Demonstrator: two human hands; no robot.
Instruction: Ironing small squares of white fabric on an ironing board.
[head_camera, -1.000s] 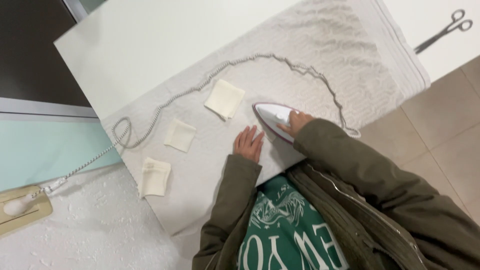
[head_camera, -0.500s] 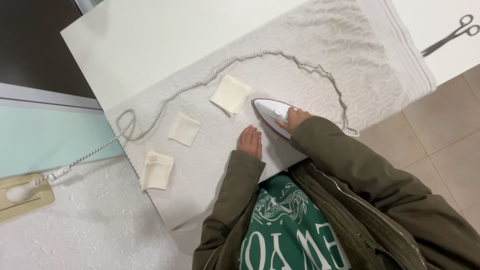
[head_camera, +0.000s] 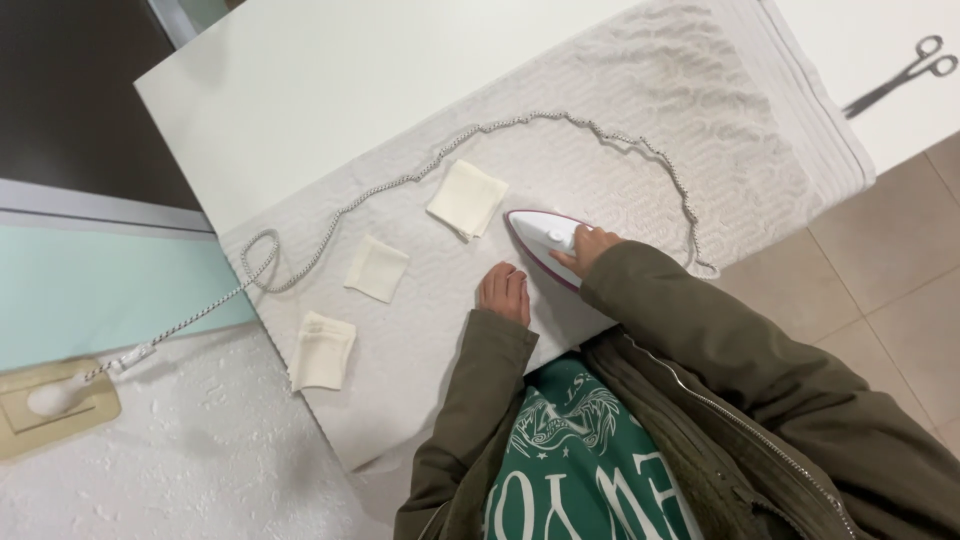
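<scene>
My right hand (head_camera: 587, 249) grips the handle of a white iron with a dark red edge (head_camera: 541, 240), its tip pointing at a folded cream cloth square (head_camera: 468, 198) on the pale quilted pad (head_camera: 640, 90). My left hand (head_camera: 505, 292) rests flat on the pad just left of the iron, fingers together, holding nothing. Two more cream cloth squares lie further left, one in the middle (head_camera: 377, 268) and one near the pad's edge (head_camera: 324, 351).
The iron's braided cord (head_camera: 420, 178) loops across the pad to a wall socket (head_camera: 55, 403) at lower left. Black scissors (head_camera: 898, 76) lie on the white table (head_camera: 300, 80) at top right. Tiled floor shows on the right.
The view has shifted slightly. The iron and my right hand stay near the closest cloth square; my left hand remains beside the iron.
</scene>
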